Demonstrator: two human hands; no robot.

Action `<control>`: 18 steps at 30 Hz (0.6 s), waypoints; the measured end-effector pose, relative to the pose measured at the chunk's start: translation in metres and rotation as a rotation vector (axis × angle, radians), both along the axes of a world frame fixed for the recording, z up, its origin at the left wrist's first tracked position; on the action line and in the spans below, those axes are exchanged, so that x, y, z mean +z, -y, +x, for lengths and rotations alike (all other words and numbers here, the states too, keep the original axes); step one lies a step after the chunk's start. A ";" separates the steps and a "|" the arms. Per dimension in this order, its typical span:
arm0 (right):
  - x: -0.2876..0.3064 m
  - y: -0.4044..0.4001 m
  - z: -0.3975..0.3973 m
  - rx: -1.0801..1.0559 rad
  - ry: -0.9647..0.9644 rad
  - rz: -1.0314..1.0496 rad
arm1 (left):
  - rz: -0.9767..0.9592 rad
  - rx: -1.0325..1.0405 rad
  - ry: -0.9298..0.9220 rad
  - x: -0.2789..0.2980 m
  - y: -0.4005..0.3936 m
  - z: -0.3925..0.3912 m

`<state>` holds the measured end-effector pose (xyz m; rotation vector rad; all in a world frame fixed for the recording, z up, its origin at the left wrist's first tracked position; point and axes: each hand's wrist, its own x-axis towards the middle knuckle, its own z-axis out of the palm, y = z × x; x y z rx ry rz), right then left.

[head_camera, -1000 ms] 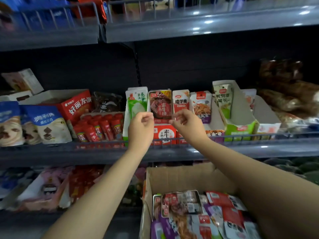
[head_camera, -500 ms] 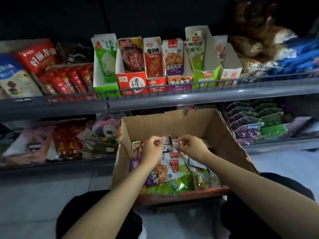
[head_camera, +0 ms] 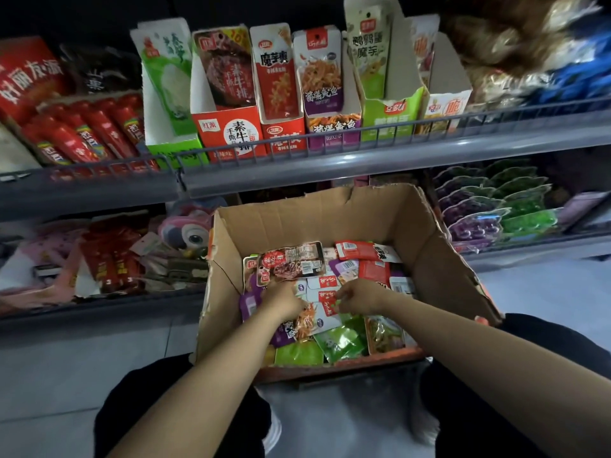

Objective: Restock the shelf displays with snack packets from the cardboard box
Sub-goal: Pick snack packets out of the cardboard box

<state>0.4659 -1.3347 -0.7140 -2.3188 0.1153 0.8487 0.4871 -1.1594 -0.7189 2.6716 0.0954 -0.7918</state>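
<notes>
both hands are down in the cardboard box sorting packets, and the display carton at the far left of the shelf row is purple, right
Not quite. The head view shows the left hand and right hand down among the packets in the cardboard box, but the leftmost display carton in the row is green and white. The purple carton stands further right, fourth in the row.

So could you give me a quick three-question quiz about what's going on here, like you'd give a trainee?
1. True or false: both hands are inside the cardboard box.
2. Which display box on the shelf holds a purple-and-white packet? A) the green one at the left B) the purple one C) the red one
3. Fill in: the green packets lie at the box's ____ edge, nearest the person.

Key:
1. True: the left hand and right hand are down among the packets.
2. B
3. near
</notes>
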 end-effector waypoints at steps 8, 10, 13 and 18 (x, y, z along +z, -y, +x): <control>-0.017 -0.004 -0.003 -0.157 0.001 0.062 | -0.034 0.104 -0.021 -0.008 -0.009 -0.003; -0.017 -0.003 -0.005 -0.177 -0.009 0.093 | -0.051 0.137 -0.017 -0.009 -0.012 -0.002; -0.019 -0.003 -0.009 -0.255 -0.036 0.168 | -0.110 0.189 -0.052 -0.006 -0.013 -0.002; -0.006 -0.001 -0.017 -0.389 -0.211 0.377 | -0.212 0.267 -0.102 0.006 -0.016 -0.004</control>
